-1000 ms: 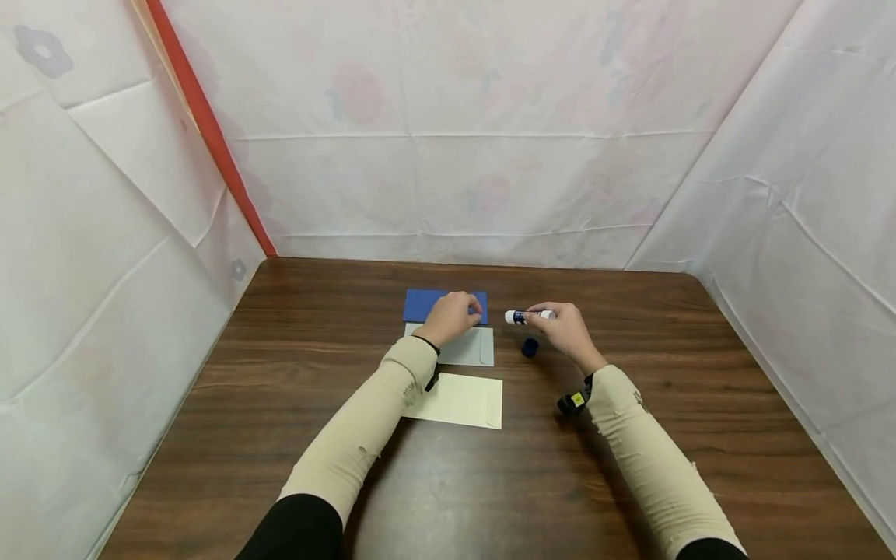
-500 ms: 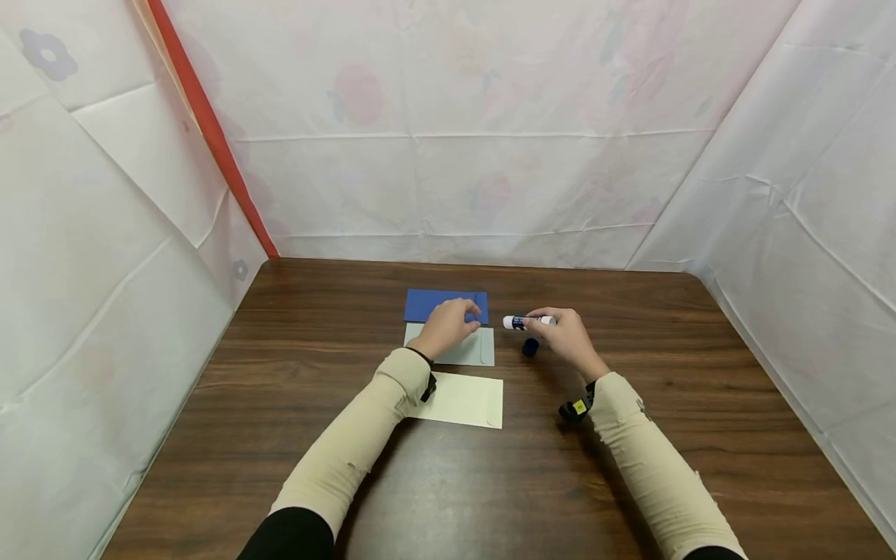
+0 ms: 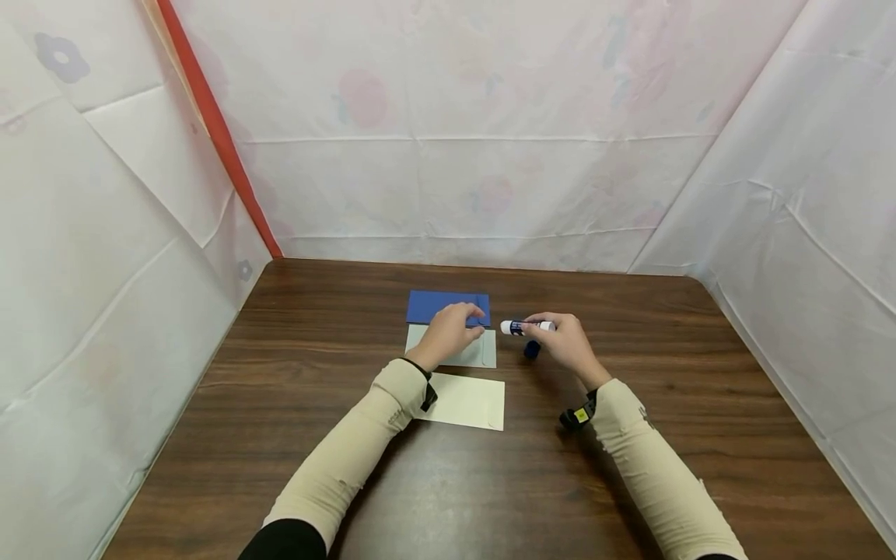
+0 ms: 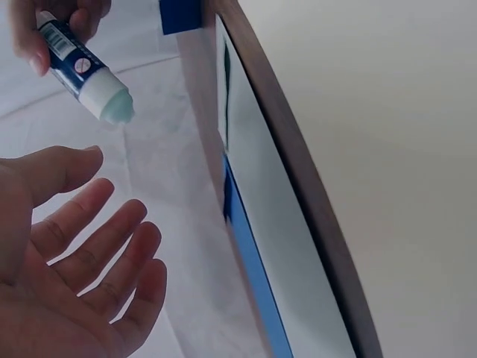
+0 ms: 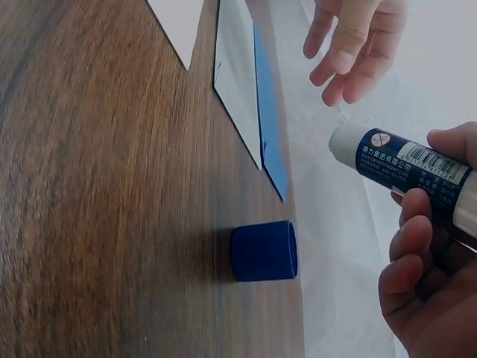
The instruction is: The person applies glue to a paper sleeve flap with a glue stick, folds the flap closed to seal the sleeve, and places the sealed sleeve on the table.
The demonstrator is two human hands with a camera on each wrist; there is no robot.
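My right hand (image 3: 568, 342) grips an uncapped glue stick (image 3: 526, 327) by its barrel, above the table, its open end facing left toward my other hand. Pale glue shows at the tip of the glue stick (image 4: 89, 74) in the left wrist view. My left hand (image 3: 449, 336) holds nothing; its fingers are loosely bent over the grey-green envelope (image 3: 483, 354), apart from the glue. The dark blue cap (image 5: 264, 251) stands on the table below the glue stick. Beyond the grey-green envelope lies a blue envelope (image 3: 441, 302), partly covered by my left hand.
A cream envelope (image 3: 465, 400) lies nearest me, partly under my left wrist. Brown wood-grain table (image 3: 630, 482) surrounds the envelopes. White patterned sheets (image 3: 448, 187) hang behind and at both sides, with a red strip (image 3: 224, 148) at the back left corner.
My right hand has brought the glue stick slightly nearer me and leftward. My left hand has drawn back a little, its fingers spreading more.
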